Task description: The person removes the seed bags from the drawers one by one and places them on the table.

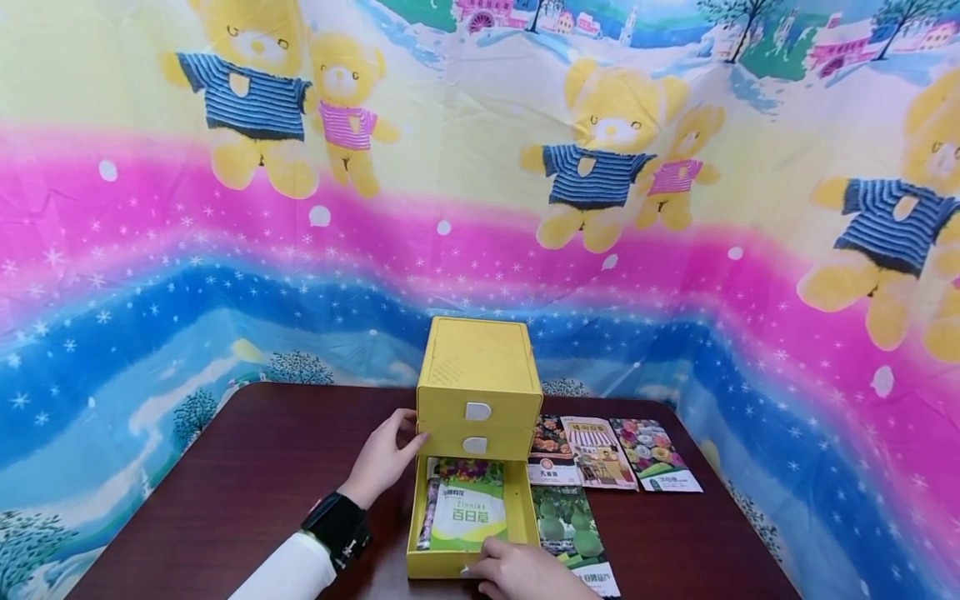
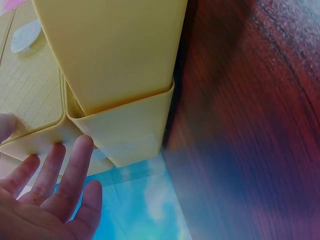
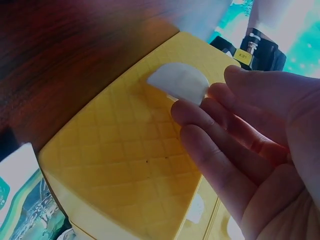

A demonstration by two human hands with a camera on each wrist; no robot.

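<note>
A yellow drawer cabinet [image 1: 480, 354] with white half-round tabs stands on the table. Its bottom drawer [image 1: 525, 517] is pulled out, holding seed packets, with a green and white zinnia packet [image 1: 470, 512] on top. My left hand [image 1: 382, 458] touches the cabinet's left side, thumb near the front edge; the left wrist view shows its fingers extended along the side. At the drawer's front is my right hand [image 1: 528, 571]. In the right wrist view its loosely bent fingers meet the edge of the drawer's white tab [image 3: 180, 82], without a visible pinch.
Right of the cabinet lie several seed packets: one with orange flowers [image 1: 551, 446], one with a striped awning [image 1: 598, 454], one with mixed blooms [image 1: 655, 454], and a green gourd packet [image 1: 573, 533] beside the drawer. A printed cloth [image 1: 465, 250] hangs behind the dark table [image 1: 285, 450].
</note>
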